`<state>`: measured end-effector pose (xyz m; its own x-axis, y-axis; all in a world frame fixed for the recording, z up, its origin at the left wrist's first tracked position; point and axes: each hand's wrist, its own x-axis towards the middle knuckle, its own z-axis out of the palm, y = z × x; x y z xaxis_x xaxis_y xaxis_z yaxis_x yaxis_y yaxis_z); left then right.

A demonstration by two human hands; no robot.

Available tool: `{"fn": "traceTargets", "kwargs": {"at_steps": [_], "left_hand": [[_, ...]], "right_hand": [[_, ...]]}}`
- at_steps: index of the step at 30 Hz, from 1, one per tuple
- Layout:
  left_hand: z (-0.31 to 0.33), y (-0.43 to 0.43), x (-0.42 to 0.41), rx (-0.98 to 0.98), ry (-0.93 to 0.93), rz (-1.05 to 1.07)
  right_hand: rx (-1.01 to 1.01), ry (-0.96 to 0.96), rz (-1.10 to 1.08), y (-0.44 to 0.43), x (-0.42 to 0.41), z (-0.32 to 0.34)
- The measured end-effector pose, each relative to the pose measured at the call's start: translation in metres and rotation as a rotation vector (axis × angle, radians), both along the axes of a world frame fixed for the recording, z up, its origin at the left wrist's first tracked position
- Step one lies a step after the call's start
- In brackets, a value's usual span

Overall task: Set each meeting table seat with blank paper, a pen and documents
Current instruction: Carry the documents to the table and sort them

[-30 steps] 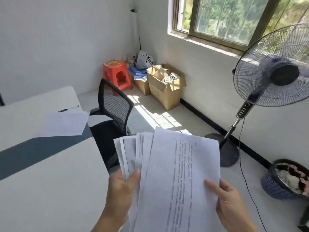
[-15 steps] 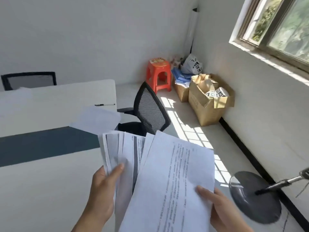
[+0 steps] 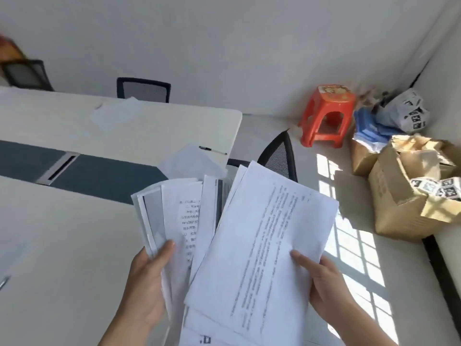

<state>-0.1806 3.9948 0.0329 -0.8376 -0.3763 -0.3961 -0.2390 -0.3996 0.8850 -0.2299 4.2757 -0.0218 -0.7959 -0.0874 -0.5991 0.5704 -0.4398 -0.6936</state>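
Note:
My left hand (image 3: 147,283) grips a fanned stack of printed documents (image 3: 182,221) held above the near edge of the white meeting table (image 3: 62,245). My right hand (image 3: 324,290) holds the top printed sheet (image 3: 264,258), pulled off to the right of the stack. A blank sheet (image 3: 192,158) and a black pen (image 3: 212,150) lie at the table's right end by a black mesh chair (image 3: 279,156). Another blank sheet (image 3: 119,113) lies at the far side in front of a second chair (image 3: 143,89). A pen tip (image 3: 3,283) shows at the left edge.
A dark strip with a cable slot (image 3: 57,168) runs across the table's middle. A red plastic stool (image 3: 326,113), cardboard boxes (image 3: 409,191), blue folders and a bag fill the right corner. A third chair (image 3: 25,74) stands at the far left.
My view has swung left, off the window and fan, toward the table. The top sheet has slid further right away from the stack in my left hand.

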Motion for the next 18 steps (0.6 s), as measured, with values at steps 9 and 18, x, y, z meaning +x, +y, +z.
{"fn": "traceTargets", "kwargs": {"at_steps": [9, 18], "left_hand": [[0.009, -0.039, 0.005, -0.024, -0.019, 0.249], [0.003, -0.138, 0.005, -0.037, -0.008, 0.524]], "right_hand": [[0.055, -0.093, 0.416, -0.048, -0.086, -0.028], [0.025, 0.114, 0.745, -0.176, -0.205, -0.015]]}}
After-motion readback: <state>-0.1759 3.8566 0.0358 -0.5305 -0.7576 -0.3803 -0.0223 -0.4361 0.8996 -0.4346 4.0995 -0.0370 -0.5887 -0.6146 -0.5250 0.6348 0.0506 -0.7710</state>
